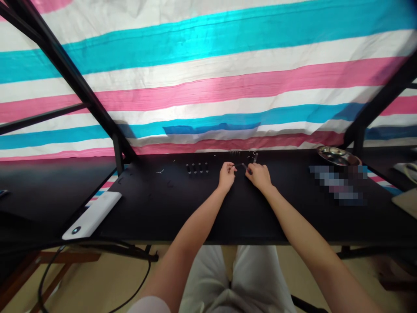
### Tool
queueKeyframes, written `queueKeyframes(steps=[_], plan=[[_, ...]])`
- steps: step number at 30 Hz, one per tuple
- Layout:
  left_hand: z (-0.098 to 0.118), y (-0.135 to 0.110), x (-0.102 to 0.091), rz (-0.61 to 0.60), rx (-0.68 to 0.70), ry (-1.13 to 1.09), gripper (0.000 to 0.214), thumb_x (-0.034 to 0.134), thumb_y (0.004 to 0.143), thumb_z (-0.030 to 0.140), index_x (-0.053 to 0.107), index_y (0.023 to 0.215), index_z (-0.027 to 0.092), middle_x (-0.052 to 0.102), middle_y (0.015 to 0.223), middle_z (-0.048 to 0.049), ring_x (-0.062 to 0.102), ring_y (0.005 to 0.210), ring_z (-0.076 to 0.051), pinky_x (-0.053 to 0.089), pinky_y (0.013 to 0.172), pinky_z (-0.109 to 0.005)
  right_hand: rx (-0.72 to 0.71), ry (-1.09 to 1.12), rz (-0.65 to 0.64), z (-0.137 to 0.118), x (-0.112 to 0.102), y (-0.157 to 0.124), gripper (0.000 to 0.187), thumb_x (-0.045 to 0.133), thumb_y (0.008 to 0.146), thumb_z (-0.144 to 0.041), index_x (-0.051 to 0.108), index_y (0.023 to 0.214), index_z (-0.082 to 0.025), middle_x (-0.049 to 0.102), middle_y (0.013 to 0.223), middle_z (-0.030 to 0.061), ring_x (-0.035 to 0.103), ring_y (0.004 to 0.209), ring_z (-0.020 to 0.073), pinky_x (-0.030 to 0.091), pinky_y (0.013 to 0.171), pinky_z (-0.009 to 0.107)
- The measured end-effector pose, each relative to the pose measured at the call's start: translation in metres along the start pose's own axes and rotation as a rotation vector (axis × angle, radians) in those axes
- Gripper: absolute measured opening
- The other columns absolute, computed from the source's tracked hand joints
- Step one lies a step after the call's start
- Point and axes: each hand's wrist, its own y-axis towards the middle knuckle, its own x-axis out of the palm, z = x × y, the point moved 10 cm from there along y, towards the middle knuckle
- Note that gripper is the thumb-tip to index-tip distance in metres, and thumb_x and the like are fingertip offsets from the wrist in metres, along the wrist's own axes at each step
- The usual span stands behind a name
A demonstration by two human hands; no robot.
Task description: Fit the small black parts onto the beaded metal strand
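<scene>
My left hand (227, 174) is above the black table with its fingertips pinched together at the end of a thin dark piece (239, 165), too small to name. Close by on the right, my right hand (260, 175) is closed, thumb and fingers pressed together. A slim grey stick-like thing (256, 158) shows beyond its fingers, and a short grey tip (244, 166) pokes out towards my left hand. Whether these two belong to one object I cannot tell. To the left, several small dark cylinders (194, 168) with pale ends stand in a row.
Several tiny pieces (234, 152) line the far edge of the black table (156, 213). White scraps (160, 171) lie at left. A white box-shaped device (93, 216) with a cable is at the left edge; a shiny metal bowl (339, 155) and a pixelated patch are at right.
</scene>
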Motion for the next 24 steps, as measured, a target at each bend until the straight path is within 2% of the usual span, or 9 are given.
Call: queueKeyframes(steps=[10, 18, 24], plan=[[0.014, -0.038, -0.057, 0.03, -0.022, -0.072, 0.02, 0.06, 0.073, 0.031, 0.048, 0.082, 0.016, 0.055, 0.061, 0.0025, 0.045, 0.043, -0.005, 0.034, 0.043, -0.018, -0.293, -0.075, 0.091, -0.062, -0.014, -0.017, 0.013, 0.045, 0.08, -0.017, 0.058, 0.078, -0.016, 0.059, 0.077, 0.0061, 0.047, 0.068, 0.0152, 0.018, 0.065, 0.031], [0.017, -0.04, -0.064, 0.099, -0.027, -0.093, 0.021, 0.061, 0.073, 0.032, 0.052, 0.079, 0.015, 0.055, 0.059, 0.0018, 0.044, 0.041, -0.005, 0.034, 0.041, -0.018, -0.362, -0.079, 0.192, -0.068, -0.027, -0.021, 0.017, 0.043, 0.082, -0.017, 0.057, 0.074, -0.016, 0.057, 0.072, 0.0046, 0.045, 0.066, 0.0143, 0.018, 0.065, 0.031], [0.033, -0.042, -0.064, 0.101, 0.032, -0.123, 0.024, 0.063, 0.072, 0.036, 0.054, 0.081, 0.015, 0.056, 0.063, 0.0007, 0.047, 0.043, -0.006, 0.035, 0.04, -0.018, -0.368, -0.066, 0.268, -0.067, -0.038, -0.021, 0.019, 0.042, 0.083, -0.016, 0.057, 0.071, -0.016, 0.055, 0.07, 0.004, 0.044, 0.065, 0.0141, 0.02, 0.066, 0.031]])
